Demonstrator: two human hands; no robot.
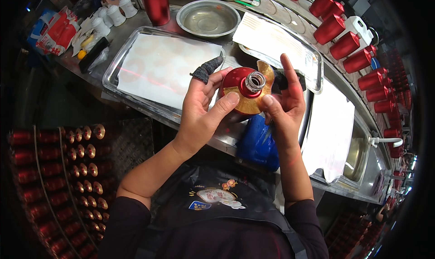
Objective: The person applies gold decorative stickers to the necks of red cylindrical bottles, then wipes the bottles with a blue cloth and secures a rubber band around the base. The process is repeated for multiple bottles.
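A glossy red bottle [232,78] with a bare clear-glass screw neck is held up in front of me, its mouth tilted toward me. My left hand [197,116] is closed round its left side, thumb on the shoulder; a dark fabric cover sits on one of its fingertips. A gold label [250,106] curves round the bottle's shoulder, and its right end stands up away from the red surface. My right hand [290,112] has its thumb against the label's right part, with the index finger stretched upward. Its other fingers are partly hidden; a dark cover shows behind the label.
White sheets [154,69] lie on metal trays across the steel bench. Behind them stand a metal basin [208,18] and a red bottle [155,5]. A blue object [259,143] hangs at the bench edge. Red bottles [330,28] line a conveyor; a sink tap [385,142] is right.
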